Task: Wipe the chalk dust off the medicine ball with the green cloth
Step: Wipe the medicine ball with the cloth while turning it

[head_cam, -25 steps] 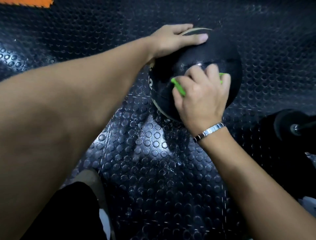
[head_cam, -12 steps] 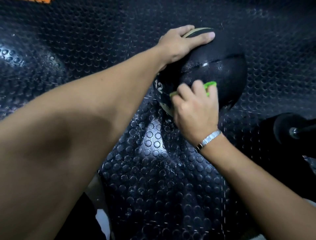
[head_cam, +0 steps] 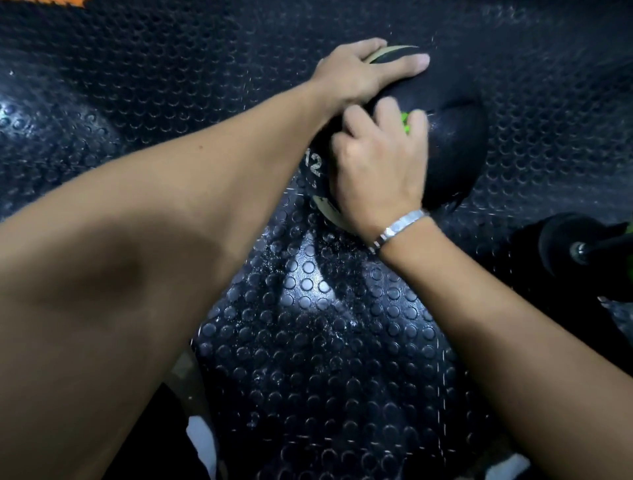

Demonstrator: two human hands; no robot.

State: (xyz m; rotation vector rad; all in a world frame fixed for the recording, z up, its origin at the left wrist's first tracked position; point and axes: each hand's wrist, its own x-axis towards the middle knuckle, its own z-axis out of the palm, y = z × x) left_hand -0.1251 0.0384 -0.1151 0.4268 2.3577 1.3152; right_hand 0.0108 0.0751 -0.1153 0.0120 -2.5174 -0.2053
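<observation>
A black medicine ball (head_cam: 455,154) marked "12" sits on the studded rubber floor (head_cam: 325,325). My left hand (head_cam: 356,73) lies on the ball's top left, fingers spread and pressing it. My right hand (head_cam: 376,164) covers the ball's near face and presses the green cloth (head_cam: 406,123) against it. Only a small strip of the cloth shows between my fingers. A silver bracelet is on my right wrist.
A black dumbbell (head_cam: 579,246) with a metal bolt end lies on the floor at the right. White chalk specks are scattered on the mat below the ball. An orange patch (head_cam: 65,2) shows at the top left corner.
My right hand with the cloth has slid up and left across the ball's near face, covering more of the cloth. My left hand keeps pressing the ball's top.
</observation>
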